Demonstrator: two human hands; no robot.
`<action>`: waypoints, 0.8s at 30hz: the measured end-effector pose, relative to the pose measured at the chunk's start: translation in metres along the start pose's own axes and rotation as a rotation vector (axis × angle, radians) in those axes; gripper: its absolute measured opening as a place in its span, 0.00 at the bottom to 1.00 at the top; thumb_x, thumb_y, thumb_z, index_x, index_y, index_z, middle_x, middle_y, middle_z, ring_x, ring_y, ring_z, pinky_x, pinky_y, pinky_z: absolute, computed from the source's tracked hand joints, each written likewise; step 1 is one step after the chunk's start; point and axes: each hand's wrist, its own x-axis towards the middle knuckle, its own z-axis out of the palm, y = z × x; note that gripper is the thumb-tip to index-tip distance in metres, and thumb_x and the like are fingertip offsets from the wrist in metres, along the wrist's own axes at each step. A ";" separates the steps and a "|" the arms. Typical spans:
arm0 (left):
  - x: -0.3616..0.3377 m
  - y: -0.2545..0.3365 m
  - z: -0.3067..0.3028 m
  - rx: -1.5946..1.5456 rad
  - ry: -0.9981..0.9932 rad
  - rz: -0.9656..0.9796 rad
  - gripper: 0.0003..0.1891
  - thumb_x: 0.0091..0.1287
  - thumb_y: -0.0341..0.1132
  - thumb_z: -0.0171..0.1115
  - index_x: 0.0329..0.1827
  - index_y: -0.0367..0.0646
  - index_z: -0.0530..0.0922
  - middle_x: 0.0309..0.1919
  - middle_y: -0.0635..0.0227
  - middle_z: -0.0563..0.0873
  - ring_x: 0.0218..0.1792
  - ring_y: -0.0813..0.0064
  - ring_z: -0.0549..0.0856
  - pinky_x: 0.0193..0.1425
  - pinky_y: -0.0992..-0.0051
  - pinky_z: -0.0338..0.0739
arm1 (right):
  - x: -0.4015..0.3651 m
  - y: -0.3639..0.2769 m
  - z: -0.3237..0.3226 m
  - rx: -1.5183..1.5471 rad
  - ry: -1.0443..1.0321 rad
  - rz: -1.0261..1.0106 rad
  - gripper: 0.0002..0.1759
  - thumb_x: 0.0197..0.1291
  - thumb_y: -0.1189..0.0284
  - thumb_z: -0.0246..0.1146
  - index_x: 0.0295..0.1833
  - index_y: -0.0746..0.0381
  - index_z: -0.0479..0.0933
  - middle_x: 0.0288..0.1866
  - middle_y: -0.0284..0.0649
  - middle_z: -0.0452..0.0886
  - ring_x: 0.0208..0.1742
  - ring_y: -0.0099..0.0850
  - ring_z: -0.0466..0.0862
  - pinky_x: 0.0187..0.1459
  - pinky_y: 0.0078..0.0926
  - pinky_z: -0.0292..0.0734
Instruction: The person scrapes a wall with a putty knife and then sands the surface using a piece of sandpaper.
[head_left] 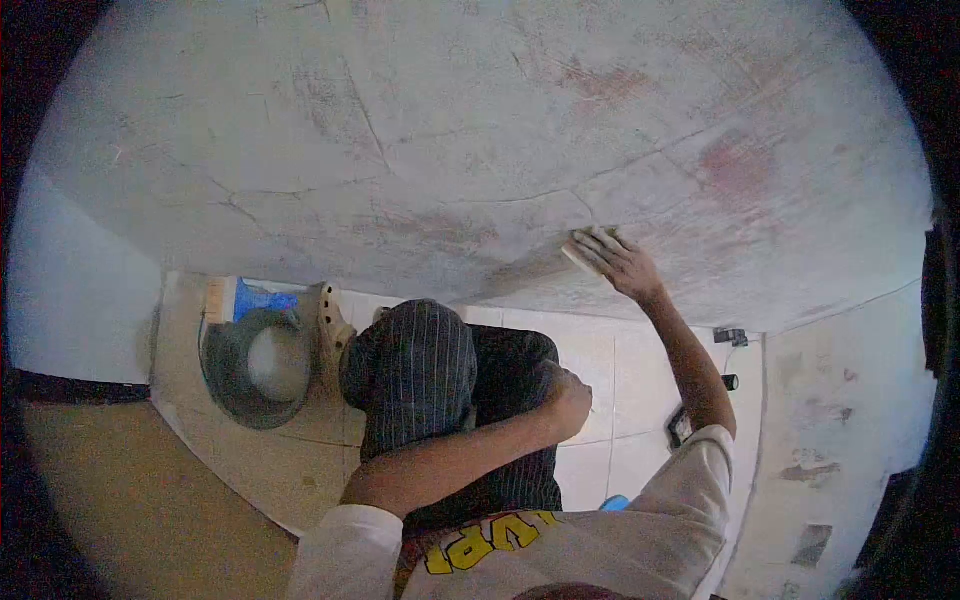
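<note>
My right hand (615, 262) presses a pale flat block (585, 259) against the wall (450, 130), low down near the floor. Its fingers lie over the block. The wall is grey, with cracks and reddish patches, and a darker smear runs left of the block. My left hand (571, 404) rests by my knee in dark striped trousers (420, 360), its fingers curled; whether it holds anything is too small to make out.
A grey bucket (225, 375) stands on the tiled floor at the left, with a blue-and-tan brush (222, 300) at its rim. Beside it is a beige clog (332, 320). Small dark objects (730, 336) lie at the right, near the side wall (830, 440).
</note>
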 end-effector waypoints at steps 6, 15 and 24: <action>0.011 0.012 0.024 -0.057 -0.015 0.013 0.24 0.71 0.38 0.46 0.69 0.45 0.69 0.46 0.49 0.82 0.49 0.49 0.80 0.56 0.30 0.64 | 0.073 -0.034 -0.025 0.056 0.174 0.041 0.34 0.61 0.67 0.49 0.75 0.51 0.59 0.79 0.32 0.56 0.77 0.30 0.58 0.75 0.40 0.52; 0.000 -0.001 0.029 0.041 0.156 -0.003 0.19 0.64 0.37 0.50 0.54 0.40 0.80 0.51 0.48 0.81 0.53 0.50 0.79 0.56 0.34 0.64 | 0.320 -0.110 -0.102 -0.186 0.541 0.096 0.38 0.60 0.58 0.52 0.76 0.52 0.54 0.79 0.31 0.53 0.78 0.27 0.54 0.77 0.34 0.45; 0.015 -0.016 0.022 -0.082 0.066 -0.135 0.23 0.70 0.40 0.45 0.67 0.43 0.70 0.57 0.51 0.79 0.57 0.47 0.77 0.59 0.29 0.61 | 0.273 -0.086 -0.074 -0.072 0.438 -0.041 0.40 0.61 0.55 0.51 0.77 0.54 0.52 0.80 0.28 0.51 0.78 0.25 0.52 0.78 0.31 0.42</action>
